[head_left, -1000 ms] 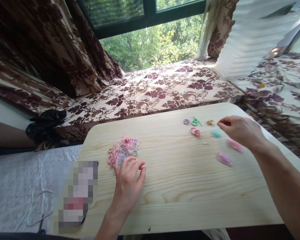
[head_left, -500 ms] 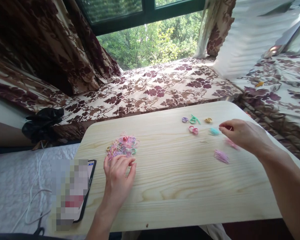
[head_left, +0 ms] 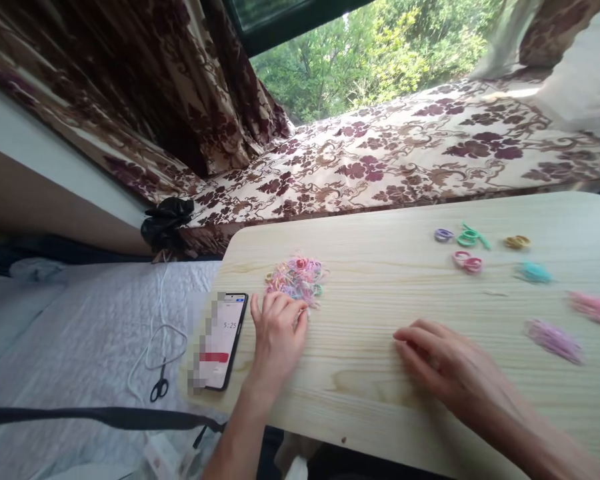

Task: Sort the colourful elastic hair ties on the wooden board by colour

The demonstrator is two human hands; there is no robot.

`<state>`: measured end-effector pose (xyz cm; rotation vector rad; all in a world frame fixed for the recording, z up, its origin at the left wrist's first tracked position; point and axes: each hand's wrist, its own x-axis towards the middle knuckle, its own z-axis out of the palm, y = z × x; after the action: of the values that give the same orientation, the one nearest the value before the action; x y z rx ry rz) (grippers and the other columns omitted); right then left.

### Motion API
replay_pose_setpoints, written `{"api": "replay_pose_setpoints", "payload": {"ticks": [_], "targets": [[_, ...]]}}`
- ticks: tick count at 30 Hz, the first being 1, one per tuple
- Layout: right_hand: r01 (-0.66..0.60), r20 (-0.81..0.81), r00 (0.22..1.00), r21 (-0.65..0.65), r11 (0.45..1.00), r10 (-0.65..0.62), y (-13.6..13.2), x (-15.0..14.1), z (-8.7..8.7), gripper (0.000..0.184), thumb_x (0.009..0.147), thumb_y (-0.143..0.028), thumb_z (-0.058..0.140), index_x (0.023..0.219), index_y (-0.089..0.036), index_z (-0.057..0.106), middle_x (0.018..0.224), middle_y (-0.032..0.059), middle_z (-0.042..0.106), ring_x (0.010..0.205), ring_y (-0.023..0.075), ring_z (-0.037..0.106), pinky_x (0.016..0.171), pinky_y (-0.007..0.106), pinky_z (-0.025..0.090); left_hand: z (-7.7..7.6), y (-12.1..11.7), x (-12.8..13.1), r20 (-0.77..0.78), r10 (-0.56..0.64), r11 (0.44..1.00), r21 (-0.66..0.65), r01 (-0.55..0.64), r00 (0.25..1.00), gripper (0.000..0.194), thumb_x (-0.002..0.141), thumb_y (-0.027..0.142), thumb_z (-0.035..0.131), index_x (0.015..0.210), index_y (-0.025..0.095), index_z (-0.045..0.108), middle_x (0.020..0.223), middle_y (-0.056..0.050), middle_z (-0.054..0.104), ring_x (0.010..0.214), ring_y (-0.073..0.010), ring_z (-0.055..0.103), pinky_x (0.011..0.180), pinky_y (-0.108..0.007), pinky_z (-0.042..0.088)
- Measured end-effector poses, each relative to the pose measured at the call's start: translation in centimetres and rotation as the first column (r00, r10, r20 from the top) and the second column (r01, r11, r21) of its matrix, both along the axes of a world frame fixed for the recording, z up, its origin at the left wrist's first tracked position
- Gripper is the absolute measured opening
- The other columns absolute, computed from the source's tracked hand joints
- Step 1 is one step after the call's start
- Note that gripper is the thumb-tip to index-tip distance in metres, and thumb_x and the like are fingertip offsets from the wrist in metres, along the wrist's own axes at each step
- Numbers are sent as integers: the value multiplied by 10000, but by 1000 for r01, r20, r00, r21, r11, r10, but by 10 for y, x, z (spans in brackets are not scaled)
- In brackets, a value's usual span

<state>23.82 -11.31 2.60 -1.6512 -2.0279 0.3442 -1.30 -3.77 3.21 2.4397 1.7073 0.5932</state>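
A tangled heap of small multicoloured elastic bands (head_left: 296, 275) lies on the left part of the table. My left hand (head_left: 279, 328) is at its near edge, fingers curled and thumb close to the index finger; what is between their tips is too small to make out. Over the middle of the table is my right hand (head_left: 440, 357), its thumb and fingers drawn together with nothing visible at the tips. To its right lie sorted bunches: purple bands (head_left: 555, 341), pink bands (head_left: 596, 309) and turquoise bands (head_left: 533, 271).
Behind the bunches are a lilac coil (head_left: 444, 235), a green coil (head_left: 471, 236), a yellow coil (head_left: 517, 242) and pink-red loops (head_left: 467, 262). A phone (head_left: 229, 343) rests at the table's left edge. Scissors (head_left: 159, 389) and a white cable (head_left: 150, 363) lie on the bed.
My right hand has moved left and nearer, away from the turquoise bunch to mid-table. My left hand stays by the heap, its thumb and index closer together. The view has turned left.
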Motion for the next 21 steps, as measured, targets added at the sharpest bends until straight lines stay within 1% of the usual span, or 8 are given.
{"api": "replay_pose_setpoints", "payload": {"ticks": [4,9,12,17,19,21], "targets": [[-11,29,1000,12,1000,11,-1,-4,-5,239,926,-267,440,821,-247,654,751,6,665,670,138,643,578,249,464,0,5,9,-14,-30,998,47,31,999,153,888,191,587,928,265,715,915,-34,639,1007,-232,546,1092,-604,246],[16,51,999,59,998,-19,-3,-5,-10,235,936,-266,437,826,-243,643,741,1,652,658,137,625,593,258,448,-2,11,20,-29,-70,992,104,73,997,179,879,200,586,962,276,725,1044,-66,602,1138,-264,497,1102,-605,249],[29,58,998,68,997,-33,-3,-7,-10,232,934,-261,440,819,-241,640,739,4,650,657,139,616,606,266,444,-4,14,23,-30,-49,993,102,52,998,172,878,204,582,973,255,716,1072,-82,598,1162,-275,488,1102,-614,244],[31,51,998,58,998,-34,-4,-7,-7,231,933,-259,437,821,-244,639,747,7,655,669,140,609,617,269,441,-4,14,24,-27,-57,996,73,59,998,146,875,203,576,894,249,713,1053,-78,604,1151,-269,496,1103,-617,232],[34,47,998,64,997,-37,-4,-7,-7,224,930,-254,442,823,-244,639,747,7,654,672,141,608,619,269,437,-3,11,25,-22,-104,993,58,105,994,147,874,203,576,863,260,711,1039,-64,608,1157,-262,494,1114,-603,222],[37,48,998,70,997,-40,-4,-8,-7,219,928,-248,445,825,-242,639,744,5,652,673,142,606,618,268,432,-2,9,26,-14,-178,983,40,179,984,153,876,205,575,839,267,710,1028,-51,613,1186,-256,483,1128,-580,218]]}}
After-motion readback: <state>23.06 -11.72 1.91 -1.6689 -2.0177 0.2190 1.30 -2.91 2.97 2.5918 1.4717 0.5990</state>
